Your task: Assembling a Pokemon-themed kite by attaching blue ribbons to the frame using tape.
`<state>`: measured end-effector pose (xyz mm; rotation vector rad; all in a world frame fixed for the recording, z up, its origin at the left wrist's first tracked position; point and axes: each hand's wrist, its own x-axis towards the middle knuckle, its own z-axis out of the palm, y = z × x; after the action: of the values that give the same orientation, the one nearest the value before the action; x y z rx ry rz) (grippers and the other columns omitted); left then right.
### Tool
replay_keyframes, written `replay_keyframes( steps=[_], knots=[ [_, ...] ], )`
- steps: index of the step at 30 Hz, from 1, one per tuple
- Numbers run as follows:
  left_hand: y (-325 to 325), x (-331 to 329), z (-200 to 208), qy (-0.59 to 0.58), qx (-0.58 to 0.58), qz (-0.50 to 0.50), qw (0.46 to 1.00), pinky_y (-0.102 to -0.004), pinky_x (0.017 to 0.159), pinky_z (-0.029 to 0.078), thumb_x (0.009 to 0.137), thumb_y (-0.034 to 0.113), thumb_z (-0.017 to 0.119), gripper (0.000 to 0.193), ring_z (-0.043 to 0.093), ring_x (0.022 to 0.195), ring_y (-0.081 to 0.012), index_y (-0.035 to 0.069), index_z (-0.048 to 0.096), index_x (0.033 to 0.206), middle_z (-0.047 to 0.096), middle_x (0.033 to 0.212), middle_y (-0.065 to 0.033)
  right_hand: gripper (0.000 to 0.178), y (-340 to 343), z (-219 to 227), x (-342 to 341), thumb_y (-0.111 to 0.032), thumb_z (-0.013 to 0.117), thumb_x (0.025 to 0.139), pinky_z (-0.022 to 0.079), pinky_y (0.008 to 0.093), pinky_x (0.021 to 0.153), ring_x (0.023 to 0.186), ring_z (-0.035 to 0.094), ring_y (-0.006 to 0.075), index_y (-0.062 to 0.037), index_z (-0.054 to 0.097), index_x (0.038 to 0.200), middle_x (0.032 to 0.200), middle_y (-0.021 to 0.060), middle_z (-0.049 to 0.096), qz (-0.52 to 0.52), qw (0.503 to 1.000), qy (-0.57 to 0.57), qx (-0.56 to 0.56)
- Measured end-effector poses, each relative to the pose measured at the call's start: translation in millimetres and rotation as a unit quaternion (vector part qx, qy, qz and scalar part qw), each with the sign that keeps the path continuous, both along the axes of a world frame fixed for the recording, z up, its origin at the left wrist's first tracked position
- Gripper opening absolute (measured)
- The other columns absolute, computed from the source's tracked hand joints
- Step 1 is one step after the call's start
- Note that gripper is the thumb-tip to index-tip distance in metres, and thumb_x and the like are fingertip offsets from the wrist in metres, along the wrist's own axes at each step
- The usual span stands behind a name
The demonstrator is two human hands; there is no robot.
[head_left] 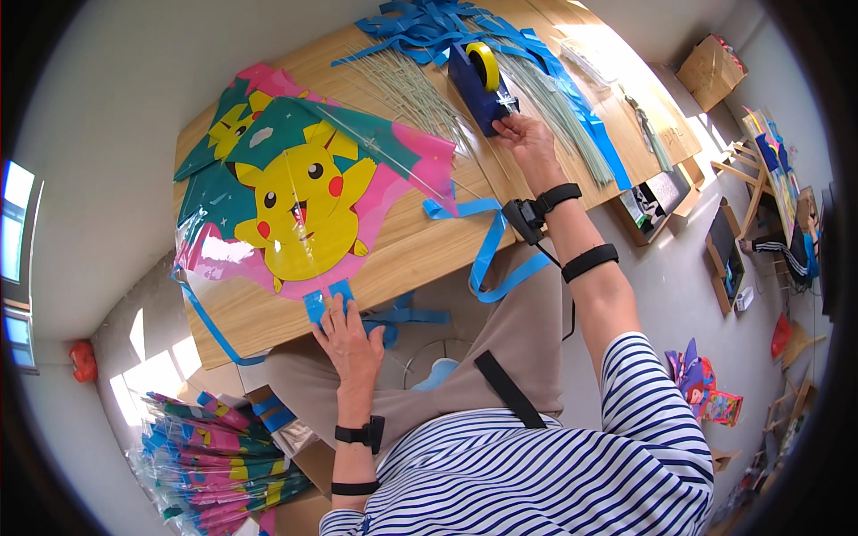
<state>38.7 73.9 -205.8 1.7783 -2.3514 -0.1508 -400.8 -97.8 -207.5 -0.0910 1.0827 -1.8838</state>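
Observation:
A kite (308, 210) with a yellow cartoon figure on green and pink lies on the table's left half, another similar kite (234, 121) partly under it. My left hand (353, 348) lies at its lower edge, fingers stretched over blue ribbon tails (315, 305) at the table's front edge. Farther right stands a dark blue tape dispenser (474, 94) with a yellow-cored roll (483, 67). At the dispenser's near end, by the cutter, my right hand (529, 143) is closed in a pinch on the tape's end; the fingers partly hide it.
Thin pale rods (554, 107) and a heap of blue ribbons (420, 31) cover the wooden table's (420, 241) far side. A loose blue ribbon (490, 246) hangs off the front edge. Several folded kites (219, 456) are piled at lower left. An open box (657, 201) stands by the right edge.

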Motion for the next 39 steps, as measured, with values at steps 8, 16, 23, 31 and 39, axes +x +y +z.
replay_keyframes(
  steps=[8, 16, 23, 31, 39],
  knots=[
    [1, -2, 2, -0.001, 0.001, -0.001, 1.0, -0.0572, 0.115, 0.025, 0.07, 0.024, 0.084, 0.07, 0.039, 0.135, -0.0373, -0.001, 0.058, 0.13, 0.047, 0.147, -0.0168, 0.008, 7, 2, 4, -0.002, 0.062, 0.09, 0.057, 0.0451, 0.083, 0.087, 0.072, 0.0345, 0.0025, 0.059, 0.096, 0.096, 0.0177, 0.068, -0.016, 1.0, 0.014, -0.009],
    [4, 3, 0, -0.002, 0.002, 0.008, 1.0, -0.0582, 0.115, 0.025, 0.072, 0.024, 0.083, 0.069, 0.04, 0.135, -0.0372, -0.001, 0.058, 0.13, 0.047, 0.147, -0.0161, 0.01, -25, 10, 15, 0.001, 0.066, 0.084, 0.056, 0.0432, 0.061, 0.068, 0.07, 0.0298, 0.0041, 0.06, 0.091, 0.084, 0.0168, 0.069, -0.081, 0.941, 0.219, 0.245],
    [-5, -5, 2, 0.021, -0.001, -0.006, 1.0, -0.0602, 0.114, 0.025, 0.072, 0.024, 0.082, 0.066, 0.04, 0.133, -0.0381, -0.001, 0.059, 0.129, 0.047, 0.146, -0.0162, 0.011, -18, -63, -32, 0.001, 0.066, 0.077, 0.053, 0.0389, 0.054, 0.059, 0.069, 0.0285, 0.0082, 0.063, 0.084, 0.075, 0.0193, 0.068, -0.133, 0.824, 0.387, 0.393],
    [4, 1, -1, 0.042, -0.011, 0.03, 0.999, -0.0607, 0.112, 0.026, 0.07, 0.022, 0.084, 0.065, 0.041, 0.131, -0.0374, 0.0, 0.059, 0.127, 0.045, 0.144, -0.0162, 0.007, 6, 49, 65, -0.006, 0.064, 0.091, 0.043, 0.0224, 0.069, 0.072, 0.053, 0.0066, -0.0012, 0.066, 0.085, 0.075, -0.0025, 0.059, 0.291, 0.817, 0.497, 0.004],
    [3, 2, 1, 0.04, -0.016, 0.041, 0.998, -0.0673, 0.11, 0.026, 0.071, 0.025, 0.084, 0.065, 0.043, 0.125, -0.0336, 0.003, 0.058, 0.126, 0.045, 0.129, -0.0126, 0.014, 15, 54, 242, -0.012, 0.069, 0.081, 0.046, 0.0399, 0.068, 0.075, 0.06, 0.0287, 0.0002, 0.061, 0.083, 0.079, 0.0124, 0.061, 0.544, 0.42, 0.713, -0.14]
  ],
)
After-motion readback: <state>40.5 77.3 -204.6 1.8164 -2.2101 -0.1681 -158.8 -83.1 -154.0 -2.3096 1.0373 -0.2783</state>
